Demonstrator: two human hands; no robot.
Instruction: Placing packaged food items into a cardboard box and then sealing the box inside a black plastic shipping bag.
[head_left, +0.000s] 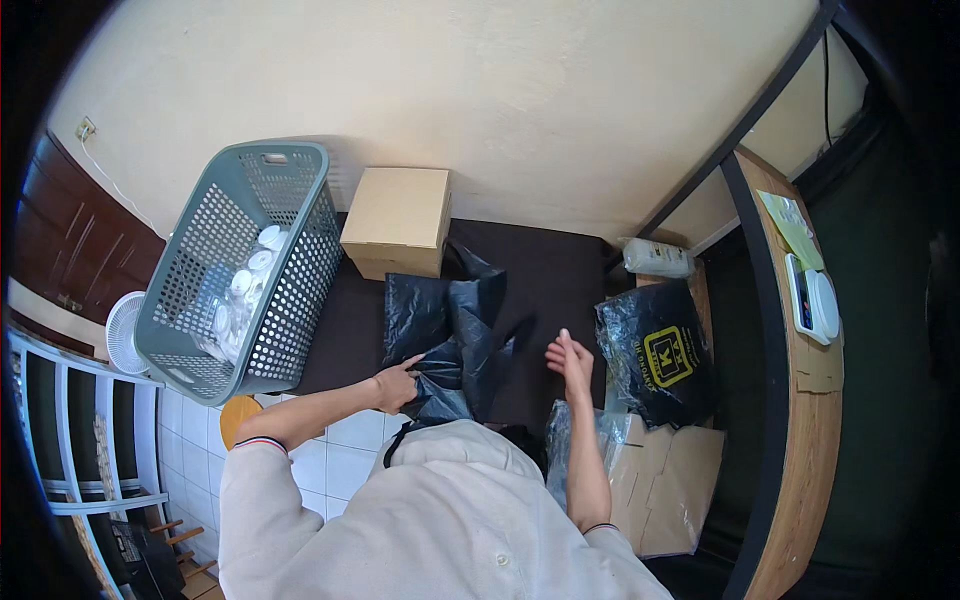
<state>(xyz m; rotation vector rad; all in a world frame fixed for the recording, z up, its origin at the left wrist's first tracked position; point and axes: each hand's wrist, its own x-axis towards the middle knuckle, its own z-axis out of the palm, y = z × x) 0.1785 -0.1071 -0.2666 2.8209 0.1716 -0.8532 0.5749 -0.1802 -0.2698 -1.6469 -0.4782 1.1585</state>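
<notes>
A crumpled black plastic bag (472, 330) lies across the dark cloth-covered surface in front of me, its near part reaching my lap. My left hand (397, 386) grips the bag's left edge, one finger stretched over the plastic. To the right of the bag, my right hand (571, 366) is raised over the dark cloth (559, 262) with its thumb up and fingers loosely apart, holding nothing. Behind the bag stands a closed cardboard box (397, 206), near the wall. How far the bag's mouth is spread cannot be made out.
A grey-green perforated basket (225, 172) with clear, white-lidded containers (241, 283) stands at left. On the right are a stack of black printed plastic bags (656, 352), flattened cardboard (664, 480) and a wrapped roll (658, 258). A wooden shelf (787, 465) carries a white scale (814, 300).
</notes>
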